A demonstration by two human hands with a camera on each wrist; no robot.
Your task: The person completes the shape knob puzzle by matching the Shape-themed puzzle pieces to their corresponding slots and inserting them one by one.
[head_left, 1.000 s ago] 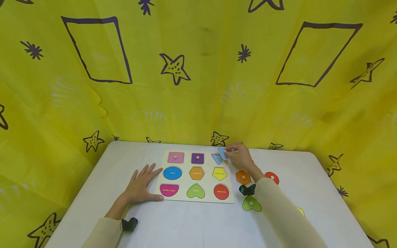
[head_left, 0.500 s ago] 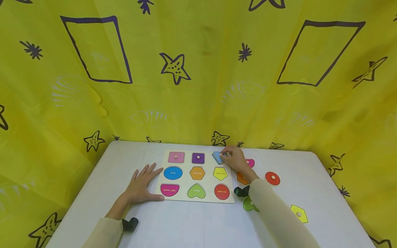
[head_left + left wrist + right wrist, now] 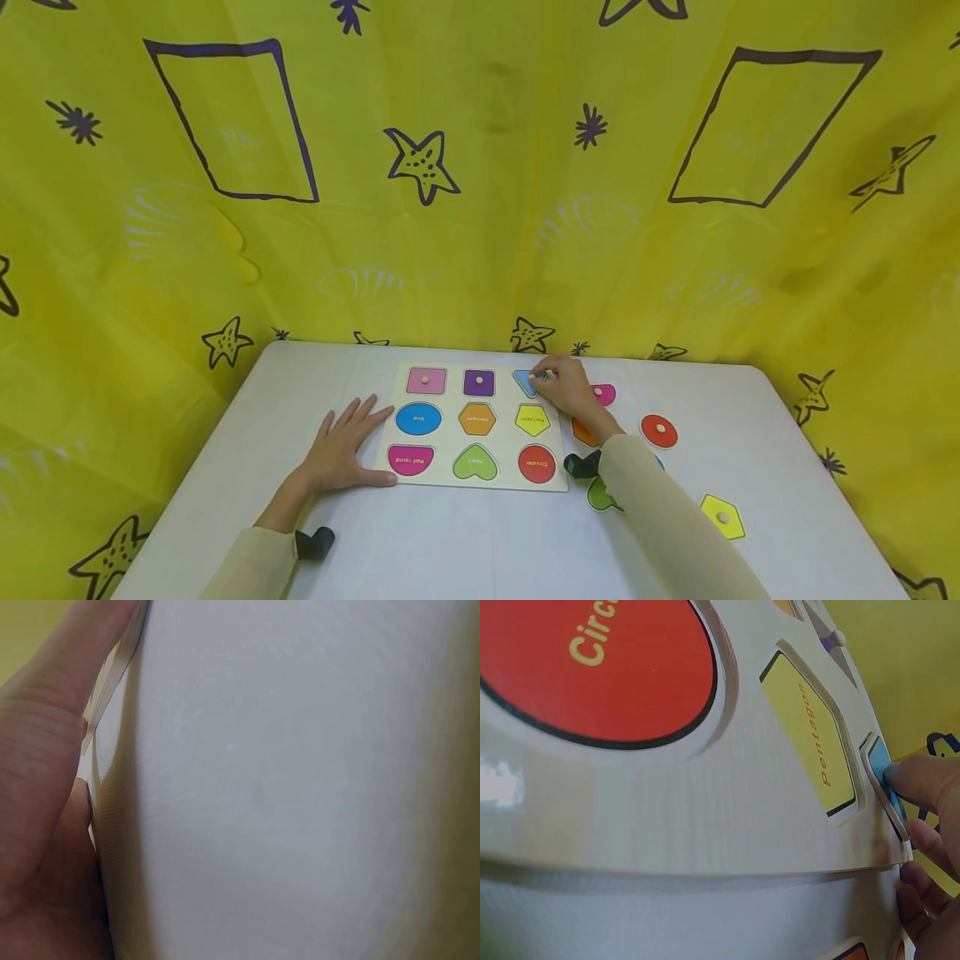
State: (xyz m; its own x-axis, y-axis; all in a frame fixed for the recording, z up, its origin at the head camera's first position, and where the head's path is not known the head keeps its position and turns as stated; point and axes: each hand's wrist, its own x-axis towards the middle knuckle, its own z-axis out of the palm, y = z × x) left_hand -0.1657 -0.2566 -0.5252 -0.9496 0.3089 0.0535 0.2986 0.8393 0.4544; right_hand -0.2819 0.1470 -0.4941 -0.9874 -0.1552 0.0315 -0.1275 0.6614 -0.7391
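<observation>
A wooden shape puzzle board (image 3: 450, 400) lies on the white table (image 3: 465, 542). My right hand (image 3: 553, 379) pinches the blue triangle piece (image 3: 524, 382), which sits in the board's far right recess. In the right wrist view a fingertip (image 3: 922, 780) presses on the blue triangle piece (image 3: 879, 761), beside the yellow pentagon recess (image 3: 810, 735). My left hand (image 3: 347, 442) lies flat on the table, fingers straight, touching the board's left edge. The left wrist view shows only its palm (image 3: 45, 787) and the board's edge (image 3: 112, 675).
Loose pieces lie right of the board: a red circle (image 3: 659, 431), a yellow pentagon (image 3: 722, 517), a green heart (image 3: 598, 497), an orange hexagon (image 3: 581, 431) and a pink half round (image 3: 604, 393). A yellow cloth (image 3: 480, 208) with stars hangs behind the table.
My right hand has carried the blue triangle left and down from above the board's corner into its recess. The left hand has stayed put.
</observation>
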